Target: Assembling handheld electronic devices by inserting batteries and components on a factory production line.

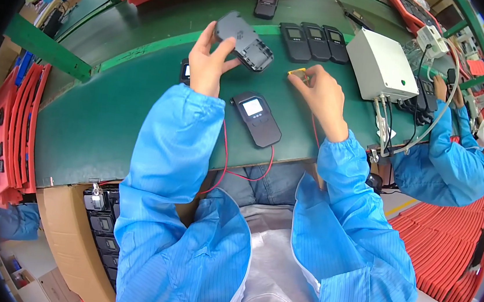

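Observation:
My left hand (206,69) grips a black handheld device (242,39) by its edges, lifted above the bench. Its back faces up, and an uncovered compartment shows at its lower end. My right hand (324,98) pinches a small yellow piece (298,72); its exact kind is unclear. A red wire (315,129) hangs below that hand. Between my forearms lies a similar device (259,123) with its screen lit and a red wire (226,149) running from it over the bench edge. Another device (185,72) is partly hidden behind my left wrist.
Three dark devices (314,43) lie side by side beyond my right hand, left of a white box (383,65) with cables. One more device (266,6) sits farther back. Red trays (16,135) stand at left above a carton (67,239) of devices. A co-worker (450,165) works at right.

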The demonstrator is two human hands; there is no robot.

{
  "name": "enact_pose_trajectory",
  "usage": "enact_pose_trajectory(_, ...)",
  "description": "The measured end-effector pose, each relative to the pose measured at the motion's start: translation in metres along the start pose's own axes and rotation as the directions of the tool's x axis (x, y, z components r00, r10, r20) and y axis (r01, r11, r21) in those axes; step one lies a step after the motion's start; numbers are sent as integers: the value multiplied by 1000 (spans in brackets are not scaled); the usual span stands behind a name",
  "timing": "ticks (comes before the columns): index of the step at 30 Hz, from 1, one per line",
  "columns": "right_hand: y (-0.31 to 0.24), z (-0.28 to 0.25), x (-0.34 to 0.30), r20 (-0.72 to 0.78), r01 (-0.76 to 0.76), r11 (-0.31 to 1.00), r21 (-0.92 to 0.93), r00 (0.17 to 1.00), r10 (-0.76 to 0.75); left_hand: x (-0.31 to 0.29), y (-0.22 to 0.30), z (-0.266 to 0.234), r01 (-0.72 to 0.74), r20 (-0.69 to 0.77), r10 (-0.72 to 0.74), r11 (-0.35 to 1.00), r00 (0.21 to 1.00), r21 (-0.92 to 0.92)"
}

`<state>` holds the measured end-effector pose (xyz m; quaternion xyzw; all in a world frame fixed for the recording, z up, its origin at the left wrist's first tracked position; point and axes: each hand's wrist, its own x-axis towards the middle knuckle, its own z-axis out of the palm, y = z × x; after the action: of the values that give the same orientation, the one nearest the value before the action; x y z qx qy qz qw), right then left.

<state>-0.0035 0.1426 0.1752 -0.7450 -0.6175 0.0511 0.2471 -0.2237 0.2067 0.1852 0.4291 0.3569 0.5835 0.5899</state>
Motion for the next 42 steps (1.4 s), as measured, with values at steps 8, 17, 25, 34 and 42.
enact_pose_trajectory(8,-35,12,12,-215,281,767,577,958,-190,-14,-2,-1,-60,-119,51,996,992,-68)
enact_pose_trajectory(17,-54,26,15,-178,453,778,435,890,-419,-23,0,0,-67,-27,64,991,998,-119)
enact_pose_trajectory(25,-56,25,12,-314,532,796,288,838,-446,-18,-7,-3,-215,150,221,975,964,-50)
enact_pose_trajectory(34,-44,22,9,-352,568,705,426,821,-449,-32,-2,8,-317,242,318,947,917,-46)
enact_pose_trajectory(42,-47,25,7,-371,556,710,431,827,-423,-27,-1,4,-300,213,307,952,928,-64)
